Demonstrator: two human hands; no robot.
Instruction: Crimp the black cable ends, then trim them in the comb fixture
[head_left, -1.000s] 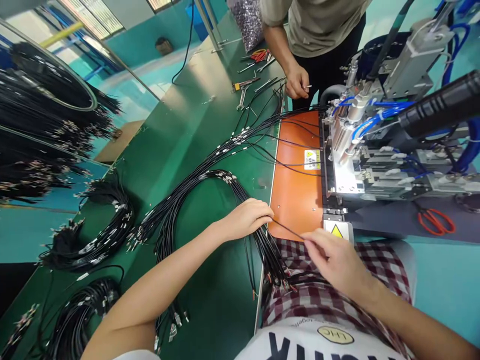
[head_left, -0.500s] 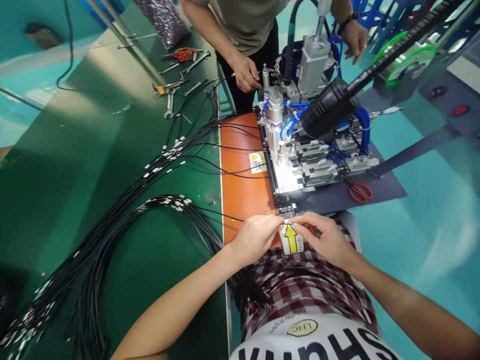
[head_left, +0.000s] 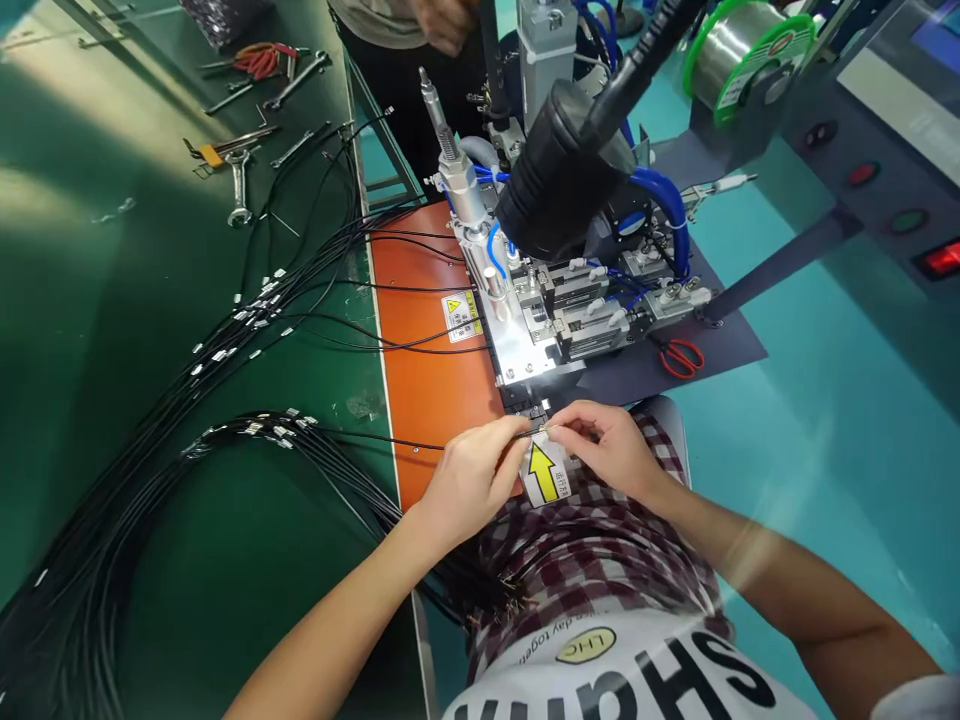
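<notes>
My left hand [head_left: 476,478] pinches a thin black cable [head_left: 405,442] close to its end, in front of the machine's near edge. The fingertips of my right hand [head_left: 604,445] are closed on the cable's pale tip, whose fine wires are too small to make out. Both hands hover over a white label with a yellow arrow [head_left: 543,473]. Just beyond them is the lit metal plate of the machine [head_left: 525,355]. From the held cable, the line runs left to a bundle of black cables [head_left: 247,432] that also drapes over my lap.
Several cables cross the orange panel [head_left: 427,400] into the machine. A black lamp [head_left: 555,170] hangs over it. Red-handled scissors [head_left: 681,358] lie right. Wrenches [head_left: 238,190] and pliers lie on the green table [head_left: 247,560]. A solder spool [head_left: 742,60] and another person's hand [head_left: 446,20] are behind.
The view has tilted and shifted right, so things appear further left. My fingers stay on the cable end, the left hand slightly farther from the right. The other person's hand has lifted away from the machine.
</notes>
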